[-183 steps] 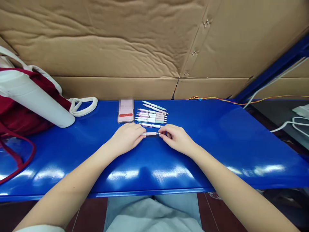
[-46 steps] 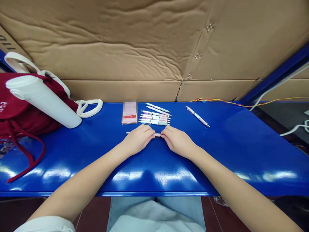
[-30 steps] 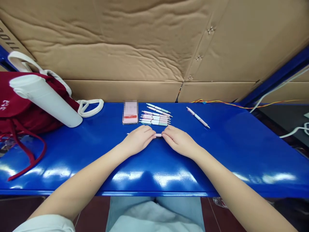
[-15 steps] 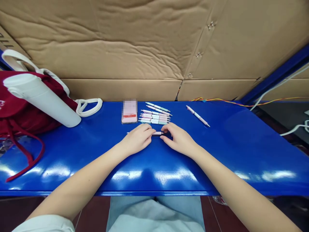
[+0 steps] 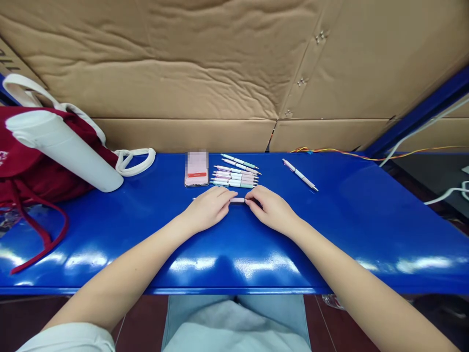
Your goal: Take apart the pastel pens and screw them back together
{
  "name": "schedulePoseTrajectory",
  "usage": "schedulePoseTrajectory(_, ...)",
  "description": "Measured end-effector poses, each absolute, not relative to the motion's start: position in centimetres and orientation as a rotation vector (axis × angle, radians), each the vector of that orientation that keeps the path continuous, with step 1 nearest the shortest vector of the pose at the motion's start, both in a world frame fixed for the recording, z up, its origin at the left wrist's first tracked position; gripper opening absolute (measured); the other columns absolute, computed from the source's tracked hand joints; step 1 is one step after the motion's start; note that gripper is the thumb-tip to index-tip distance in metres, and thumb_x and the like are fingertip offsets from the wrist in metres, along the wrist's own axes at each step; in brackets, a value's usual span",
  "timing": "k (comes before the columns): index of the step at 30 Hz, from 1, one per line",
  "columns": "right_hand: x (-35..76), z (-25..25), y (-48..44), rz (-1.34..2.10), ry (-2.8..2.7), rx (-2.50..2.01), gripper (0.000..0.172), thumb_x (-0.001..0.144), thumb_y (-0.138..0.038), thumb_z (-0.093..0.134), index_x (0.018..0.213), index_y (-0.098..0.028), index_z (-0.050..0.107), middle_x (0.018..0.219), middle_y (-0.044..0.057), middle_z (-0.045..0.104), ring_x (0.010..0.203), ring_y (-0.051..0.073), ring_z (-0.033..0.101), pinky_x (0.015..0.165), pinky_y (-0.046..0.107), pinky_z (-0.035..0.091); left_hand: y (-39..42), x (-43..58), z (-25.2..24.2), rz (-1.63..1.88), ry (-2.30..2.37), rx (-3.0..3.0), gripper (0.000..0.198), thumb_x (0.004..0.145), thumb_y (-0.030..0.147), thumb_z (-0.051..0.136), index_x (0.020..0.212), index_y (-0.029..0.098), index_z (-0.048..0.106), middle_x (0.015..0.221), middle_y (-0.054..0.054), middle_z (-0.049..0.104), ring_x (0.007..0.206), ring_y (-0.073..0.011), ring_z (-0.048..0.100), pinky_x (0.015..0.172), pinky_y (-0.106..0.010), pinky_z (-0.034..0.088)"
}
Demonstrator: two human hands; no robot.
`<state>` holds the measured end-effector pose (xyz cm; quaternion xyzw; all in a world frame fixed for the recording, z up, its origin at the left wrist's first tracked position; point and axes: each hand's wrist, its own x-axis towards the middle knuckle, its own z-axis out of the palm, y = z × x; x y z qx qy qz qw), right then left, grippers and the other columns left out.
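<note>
A pale pink pen (image 5: 237,200) lies crosswise between my hands, just above the blue table. My left hand (image 5: 209,207) is closed around its barrel, and the pen's back end pokes out to the left. The fingertips of my right hand (image 5: 269,207) pinch the pen at its tip, with thumb and forefinger together. The tip itself is hidden by those fingers. Just beyond my hands, several pastel pens (image 5: 234,176) lie side by side in a loose row. One more white and pink pen (image 5: 300,175) rests apart to the right.
A phone (image 5: 197,168) with a lit screen lies left of the pen row. A white bottle (image 5: 66,149) leans on a dark red bag (image 5: 22,166) at the left. Cardboard (image 5: 205,88) walls the back of the blue table (image 5: 366,220). Thin wires (image 5: 340,153) run along the back right.
My right fingertips have closed in on the pen's tip, which showed between thumb and forefinger before. My left hand keeps its hold with little movement.
</note>
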<state>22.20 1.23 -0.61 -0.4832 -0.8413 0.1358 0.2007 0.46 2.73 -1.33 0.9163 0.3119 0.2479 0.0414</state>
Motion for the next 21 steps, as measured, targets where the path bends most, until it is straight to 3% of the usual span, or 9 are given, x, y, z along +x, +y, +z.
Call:
schedulePoseTrajectory(7,23.1,-0.4,1.5,0.295,-2.337,-1.402,0.008,0.083,-0.017,0.049,0.087,-0.019,0.055,0.091,0.005,0.059,0.082,0.018,0.055,0.071,0.028,0.045,2.7,0.4,-0.8,0.709,1.024,2.793,0.030,0.087,0.012,0.043,0.115,0.014,0.054,0.107,-0.010,0.063,0.099,-0.0207,0.058,0.086,-0.036,0.050)
schedulePoseTrajectory(17,24.6,-0.2,2.2,0.317,-2.378,-1.456,0.016,0.087,-0.023,0.049,0.089,-0.019,0.065,0.090,0.006,0.063,0.081,0.018,0.059,0.074,0.030,0.047,3.8,0.0,-1.2,0.540,1.045,2.867,0.024,0.089,0.015,0.042,0.103,0.016,0.062,0.095,-0.008,0.064,0.089,-0.0202,0.057,0.082,-0.035,0.048)
schedulePoseTrajectory(21,23.2,-0.6,1.7,0.352,-2.408,-1.405,0.016,0.086,-0.021,0.051,0.092,-0.020,0.066,0.090,0.006,0.064,0.083,0.018,0.060,0.074,0.028,0.046,3.8,0.1,-1.4,0.595,1.069,2.857,0.025,0.088,0.021,0.047,0.110,0.016,0.060,0.102,-0.009,0.063,0.095,-0.0223,0.055,0.086,-0.038,0.046)
